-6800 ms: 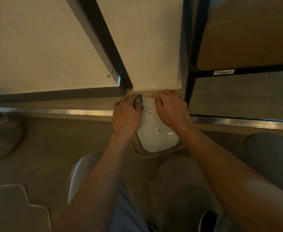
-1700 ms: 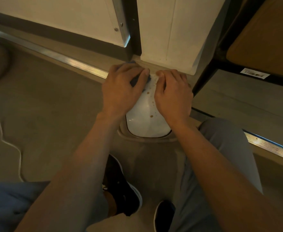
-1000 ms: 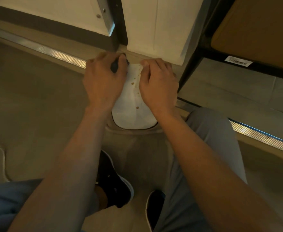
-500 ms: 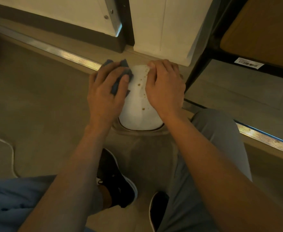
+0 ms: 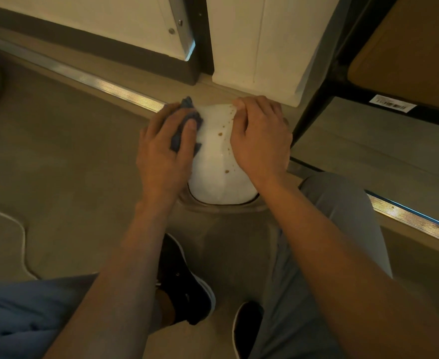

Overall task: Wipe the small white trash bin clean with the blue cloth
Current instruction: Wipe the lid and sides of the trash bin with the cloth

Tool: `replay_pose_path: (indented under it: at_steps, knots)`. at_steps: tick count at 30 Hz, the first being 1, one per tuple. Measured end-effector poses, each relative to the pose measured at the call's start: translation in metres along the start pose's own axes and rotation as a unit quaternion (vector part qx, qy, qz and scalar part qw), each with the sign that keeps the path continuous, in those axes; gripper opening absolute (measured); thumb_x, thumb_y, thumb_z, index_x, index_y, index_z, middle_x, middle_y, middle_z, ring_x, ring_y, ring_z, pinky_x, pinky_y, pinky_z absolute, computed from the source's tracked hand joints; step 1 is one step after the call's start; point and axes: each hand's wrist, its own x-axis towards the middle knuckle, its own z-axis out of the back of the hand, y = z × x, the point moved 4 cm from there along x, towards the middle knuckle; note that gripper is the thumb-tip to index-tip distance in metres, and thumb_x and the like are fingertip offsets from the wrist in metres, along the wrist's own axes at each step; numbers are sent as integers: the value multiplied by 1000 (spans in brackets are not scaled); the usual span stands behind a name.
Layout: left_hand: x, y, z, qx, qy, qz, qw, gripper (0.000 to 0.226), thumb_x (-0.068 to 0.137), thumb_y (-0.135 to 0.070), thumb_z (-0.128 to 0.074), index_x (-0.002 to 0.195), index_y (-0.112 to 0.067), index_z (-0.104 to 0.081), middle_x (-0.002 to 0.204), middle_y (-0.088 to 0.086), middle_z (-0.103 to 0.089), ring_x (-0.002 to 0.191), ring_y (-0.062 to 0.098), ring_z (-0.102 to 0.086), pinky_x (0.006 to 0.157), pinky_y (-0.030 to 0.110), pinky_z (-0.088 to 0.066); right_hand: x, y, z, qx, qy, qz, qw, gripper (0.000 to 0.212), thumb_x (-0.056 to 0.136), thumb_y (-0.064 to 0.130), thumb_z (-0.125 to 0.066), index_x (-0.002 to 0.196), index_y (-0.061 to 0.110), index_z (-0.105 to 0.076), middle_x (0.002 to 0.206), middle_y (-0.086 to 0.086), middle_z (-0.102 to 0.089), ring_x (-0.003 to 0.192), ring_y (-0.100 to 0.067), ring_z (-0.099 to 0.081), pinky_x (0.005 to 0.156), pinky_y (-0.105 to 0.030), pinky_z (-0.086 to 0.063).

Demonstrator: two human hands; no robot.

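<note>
- Small white trash bin (image 5: 214, 161) sits on the floor (image 5: 57, 151) between both hands, brown specks across its top.
- Left hand (image 5: 165, 149), fingers curled, its grip pressing the blue cloth (image 5: 187, 117) against the bin's left side.
- Right hand (image 5: 259, 138) lies flat on the right side, grip relaxed.

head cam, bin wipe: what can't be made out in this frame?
- Blue cloth: mostly under the left hand; its size and fold are hidden.
- White trash bin: right side covered by the right hand, so any brown spots beneath it are unseen.
- Bin's far side and base: hidden by its own body.
- Barcode label: too small to read.
</note>
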Motion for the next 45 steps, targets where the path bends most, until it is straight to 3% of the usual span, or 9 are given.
replay_pose_path:
  at_steps: [5,11,16,19,24,30,36,40,45]
  knots:
    - [64,-15,-23,55,101,61,991,36,97,-55,-45,104,-37,-75,97,-13,-72,95,14,-65,82,34,-54,0,1,3,17,-9,6,1000,43,101,33,-30,116,20,-68,113,1,-68,109,-17,-57,91,-36,-47]
    - [4,-15,-7,41,1,-119,992,27,104,-40,-53,117,-27,-74,128,-10,-66,121,13,-57,105,31,-40,0,1,1,11,-11,7,1000,44,101,35,-29,115,20,-68,111,1,-68,107,-17,-58,90,-36,-48]
    - [52,-10,-8,9,89,34,995,30,99,-51,-49,99,-35,-75,101,-14,-70,95,9,-64,85,39,-55,0,0,1,12,-5,10,1000,48,100,37,-27,117,19,-69,114,-1,-69,110,-18,-59,92,-35,-47]
    - [65,-27,-22,76,103,11,992,34,96,-53,-48,87,-32,-73,85,-13,-67,87,13,-62,75,31,-50,0,1,3,22,-4,6,1000,47,99,35,-28,115,18,-69,114,-1,-69,109,-18,-59,92,-36,-48]
    - [0,-11,-3,7,9,-104,995,28,104,-39,-53,115,-27,-75,130,-10,-65,124,14,-57,107,28,-36,0,1,2,14,-12,8,1000,45,100,33,-29,115,18,-68,112,-1,-69,108,-18,-59,89,-36,-49]
    - [46,-13,-5,-10,63,24,998,35,100,-50,-48,104,-31,-76,106,-12,-71,97,9,-63,86,39,-53,1,0,0,16,-8,9,1000,44,102,34,-31,115,19,-69,113,0,-69,108,-18,-59,90,-36,-49]
    - [-39,-12,-7,62,-40,-36,997,34,106,-37,-50,133,-24,-66,150,0,-53,140,20,-46,114,29,-31,1,1,2,18,-15,9,1000,40,102,31,-33,114,18,-69,111,-1,-69,106,-19,-60,89,-38,-51]
    - [-68,-2,-8,64,-34,-76,994,38,106,-31,-50,139,-16,-61,153,13,-47,141,27,-43,114,46,-37,0,0,2,16,-6,13,1000,43,101,33,-30,118,18,-67,114,-1,-69,109,-19,-59,91,-36,-50]
    - [14,-15,-3,9,36,12,999,44,104,-44,-46,145,-28,-53,144,-5,-59,135,15,-52,109,39,-45,2,0,1,18,8,4,1000,51,99,39,-25,118,18,-68,117,-2,-68,112,-19,-59,94,-38,-50]
